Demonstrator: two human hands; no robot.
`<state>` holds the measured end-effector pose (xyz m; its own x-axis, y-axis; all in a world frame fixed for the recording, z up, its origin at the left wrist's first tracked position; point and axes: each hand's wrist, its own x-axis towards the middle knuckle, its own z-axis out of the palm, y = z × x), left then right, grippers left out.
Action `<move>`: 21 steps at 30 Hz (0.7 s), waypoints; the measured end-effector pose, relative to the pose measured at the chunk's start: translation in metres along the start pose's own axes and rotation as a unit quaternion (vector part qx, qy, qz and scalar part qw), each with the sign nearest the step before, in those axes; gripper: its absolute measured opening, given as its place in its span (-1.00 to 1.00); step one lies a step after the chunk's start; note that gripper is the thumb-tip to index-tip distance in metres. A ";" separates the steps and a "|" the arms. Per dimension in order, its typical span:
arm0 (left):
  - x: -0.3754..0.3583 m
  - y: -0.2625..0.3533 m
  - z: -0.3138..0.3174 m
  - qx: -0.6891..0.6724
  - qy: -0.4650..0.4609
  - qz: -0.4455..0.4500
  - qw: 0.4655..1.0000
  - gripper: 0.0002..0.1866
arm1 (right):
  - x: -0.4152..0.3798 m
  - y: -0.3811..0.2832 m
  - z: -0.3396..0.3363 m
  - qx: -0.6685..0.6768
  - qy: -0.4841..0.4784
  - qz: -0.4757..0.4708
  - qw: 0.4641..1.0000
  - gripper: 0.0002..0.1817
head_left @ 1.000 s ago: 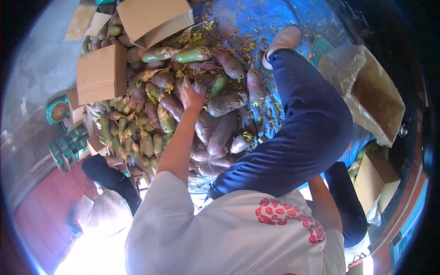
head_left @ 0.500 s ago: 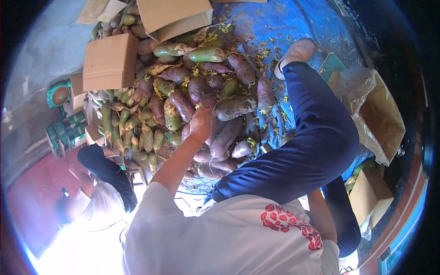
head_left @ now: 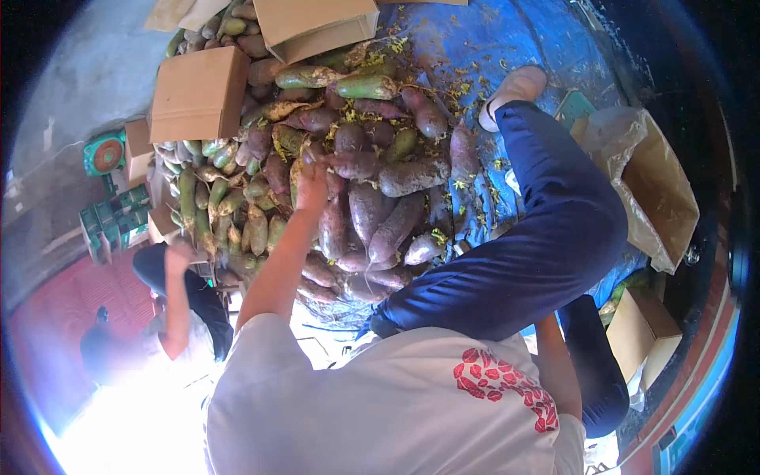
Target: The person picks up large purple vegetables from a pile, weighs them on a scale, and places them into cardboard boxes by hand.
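My left hand (head_left: 311, 186) reaches into a large heap of long radishes, its fingers curled round the end of a purple radish (head_left: 314, 151). Just right of the fingers another purple radish (head_left: 352, 165) lies sideways, touching or nearly touching them. Below it are large purple radishes (head_left: 368, 210) lying lengthwise. Green radishes (head_left: 367, 87) lie farther up the heap. Of my right arm only the forearm shows, beside my thigh; the hand is hidden behind my leg.
Cardboard boxes (head_left: 198, 95) rest on the heap's upper left. An open box with a plastic liner (head_left: 661, 186) stands at the right, above another box (head_left: 643, 336). A blue tarp (head_left: 507, 39) lies beneath. Another person's arm (head_left: 177, 301) is at the lower left.
My left hand has moved left and slightly up over the heap. A purple radish now lies sideways where the hand was near. The other person's arm has risen.
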<state>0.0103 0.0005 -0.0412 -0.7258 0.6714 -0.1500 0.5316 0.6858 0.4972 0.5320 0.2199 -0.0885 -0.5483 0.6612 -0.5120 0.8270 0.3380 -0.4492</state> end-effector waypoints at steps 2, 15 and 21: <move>-0.002 -0.022 -0.001 -0.024 0.051 -0.014 0.998 -0.81 | -0.001 -0.010 -0.006 0.001 0.003 -0.002 1.000 -0.59; -0.012 -0.142 -0.026 0.282 0.073 -0.134 0.947 -0.56 | -0.014 -0.002 0.000 0.010 0.019 0.004 1.000 -0.60; 0.103 -0.172 -0.058 0.383 0.009 -0.174 0.907 -0.36 | -0.018 -0.009 -0.001 0.010 0.012 0.032 0.999 -0.60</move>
<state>-0.1813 -0.0648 -0.0922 -0.9112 0.3768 -0.1666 0.4114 0.8537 -0.3192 0.5347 0.2062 -0.0746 -0.4901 0.6978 -0.5224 0.8580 0.2803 -0.4305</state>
